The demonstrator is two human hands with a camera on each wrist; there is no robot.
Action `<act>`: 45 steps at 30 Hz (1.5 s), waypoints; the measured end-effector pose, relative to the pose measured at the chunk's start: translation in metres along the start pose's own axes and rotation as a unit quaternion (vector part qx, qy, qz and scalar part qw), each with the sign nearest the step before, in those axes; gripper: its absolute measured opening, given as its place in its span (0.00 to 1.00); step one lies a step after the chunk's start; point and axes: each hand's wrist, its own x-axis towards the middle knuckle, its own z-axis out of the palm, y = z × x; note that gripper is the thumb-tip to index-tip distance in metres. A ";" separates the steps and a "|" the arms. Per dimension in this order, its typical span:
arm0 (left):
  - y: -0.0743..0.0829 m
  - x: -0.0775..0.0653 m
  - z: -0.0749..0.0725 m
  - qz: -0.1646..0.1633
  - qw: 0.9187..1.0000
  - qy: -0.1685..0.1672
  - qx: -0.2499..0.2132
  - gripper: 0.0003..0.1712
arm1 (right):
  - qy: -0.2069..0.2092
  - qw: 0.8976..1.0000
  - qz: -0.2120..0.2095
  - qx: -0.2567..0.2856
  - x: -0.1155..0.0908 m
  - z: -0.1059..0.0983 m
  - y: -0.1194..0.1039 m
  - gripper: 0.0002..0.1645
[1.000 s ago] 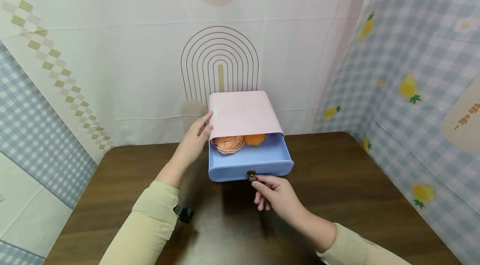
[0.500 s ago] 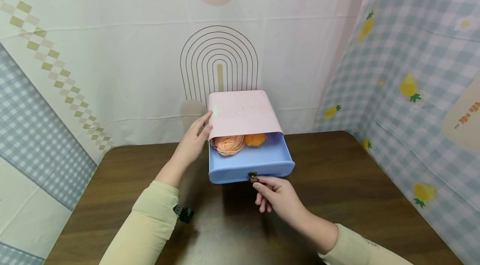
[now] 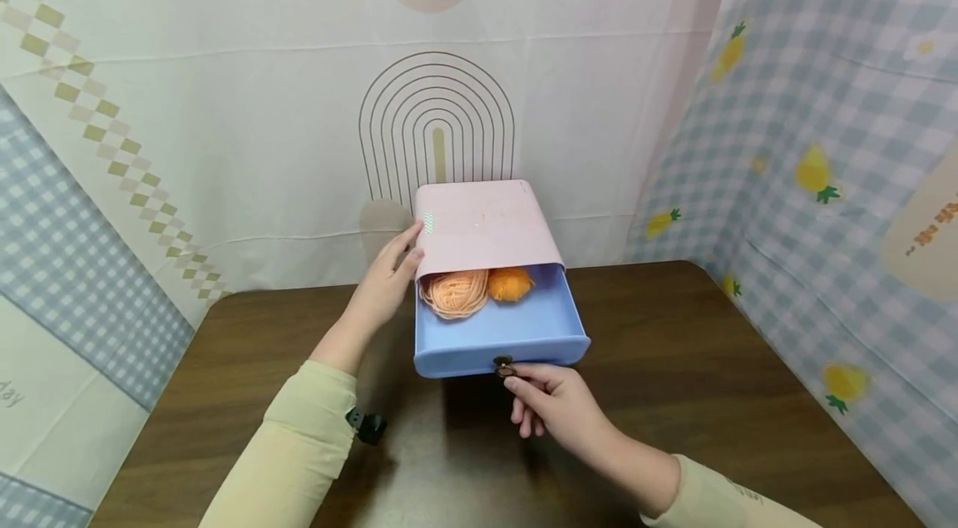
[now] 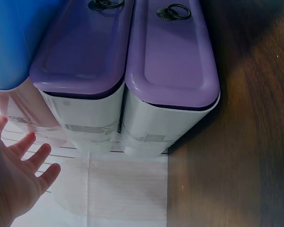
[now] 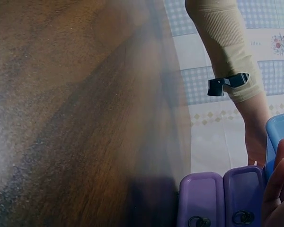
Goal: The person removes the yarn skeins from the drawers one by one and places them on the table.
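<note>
A pink drawer casing stands at the back of the table in the head view, its blue drawer pulled partway out. In the drawer sit a ball of peach yarn and a smaller orange yarn ball, side by side near the casing's front edge. My right hand pinches the bronze pull ring on the drawer's front between thumb and index finger. The left hand rests on the casing's left side, fingers extended; in the left wrist view its fingers spread beside the casing.
Under the blue drawer, two purple drawers with white casings are stacked, pushed in, each with a ring pull. A dark wooden table carries the stack. A white patterned cloth hangs behind, and blue-checked cloth hangs at the right.
The blue drawer has slid further out toward me with my right hand on its ring, so more of both yarn balls shows. My left hand has stayed on the casing.
</note>
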 end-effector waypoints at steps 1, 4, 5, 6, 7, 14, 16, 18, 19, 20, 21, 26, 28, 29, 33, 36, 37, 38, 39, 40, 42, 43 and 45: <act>0.000 0.000 0.000 -0.001 1.000 -0.001 0.001 0.33 | -0.001 1.000 0.000 0.000 -0.001 0.000 0.000 0.17; 0.000 0.000 0.000 -0.006 1.000 -0.004 0.002 0.33 | -0.004 1.000 -0.003 -0.001 -0.003 0.000 0.001 0.16; 0.000 -0.001 0.000 -0.007 1.000 -0.005 0.000 0.33 | -0.006 1.000 -0.005 -0.002 -0.004 0.000 0.002 0.16; 0.000 -0.001 0.001 -0.008 1.000 -0.005 -0.001 0.33 | -0.007 1.000 -0.008 -0.002 -0.005 -0.001 0.003 0.16; 0.000 -0.001 0.001 -0.009 1.000 -0.006 -0.002 0.34 | -0.008 1.000 -0.010 -0.003 -0.005 -0.001 0.003 0.15; 0.001 -0.001 0.001 -0.004 1.000 -0.002 -0.002 0.33 | -0.019 1.000 -0.022 -0.005 -0.008 -0.003 0.003 0.15; 0.002 -0.001 0.000 -0.003 1.000 0.000 -0.002 0.33 | -0.022 0.999 -0.023 -0.005 -0.009 -0.003 0.003 0.15; 0.002 -0.001 0.000 -0.001 1.000 0.001 -0.002 0.33 | -0.023 0.999 -0.025 -0.004 -0.010 -0.003 0.003 0.15; 0.002 -0.001 0.000 -0.001 1.000 0.001 -0.002 0.33 | -0.024 0.999 -0.025 -0.004 -0.010 -0.003 0.003 0.14; 0.002 0.000 0.000 0.000 1.000 0.001 -0.002 0.33 | -0.024 0.999 -0.027 -0.004 -0.011 -0.003 0.003 0.14; 0.001 0.000 0.000 0.000 1.000 0.002 -0.002 0.33 | -0.024 0.999 -0.029 -0.004 -0.011 -0.003 0.004 0.14; 0.001 0.000 0.001 0.001 1.000 0.002 -0.002 0.33 | -0.023 0.999 -0.032 -0.008 -0.012 -0.002 0.004 0.13; 0.000 0.000 0.001 0.001 1.000 0.002 -0.001 0.33 | -0.025 0.999 -0.030 -0.009 -0.012 -0.002 0.004 0.13; 0.000 0.000 0.000 0.001 1.000 0.002 -0.001 0.33 | -0.026 0.999 -0.027 -0.008 -0.012 -0.002 0.004 0.13; 0.000 0.001 0.000 0.002 1.000 0.001 0.001 0.33 | -0.029 0.999 -0.019 -0.007 -0.013 -0.002 0.004 0.13; 0.000 0.000 -0.001 -0.002 1.000 0.004 0.000 0.33 | -0.032 0.999 -0.017 -0.005 -0.013 -0.002 0.004 0.13; 0.000 0.000 -0.001 -0.003 1.000 0.006 -0.001 0.33 | -0.034 0.999 -0.018 -0.003 -0.013 -0.002 0.003 0.14; 0.000 0.000 -0.001 -0.002 1.000 0.006 -0.001 0.33 | -0.034 0.999 -0.018 -0.003 -0.013 -0.002 0.003 0.14; 0.000 0.000 -0.001 -0.002 1.000 0.005 0.000 0.33 | -0.033 0.999 -0.018 -0.003 -0.013 -0.002 0.003 0.14; 0.000 0.001 0.000 -0.001 1.000 0.004 0.000 0.33 | -0.033 0.999 -0.017 -0.003 -0.014 -0.002 0.003 0.14; 0.000 0.001 0.000 0.001 1.000 0.001 0.000 0.34 | -0.032 0.999 -0.014 -0.004 -0.014 -0.003 0.002 0.15; 0.001 0.002 0.000 0.002 1.000 0.001 0.000 0.34 | -0.032 0.999 -0.013 -0.004 -0.014 -0.003 0.002 0.15; 0.001 0.002 -0.001 0.000 1.000 0.001 -0.002 0.34 | -0.032 0.999 -0.010 -0.006 -0.014 -0.004 0.001 0.16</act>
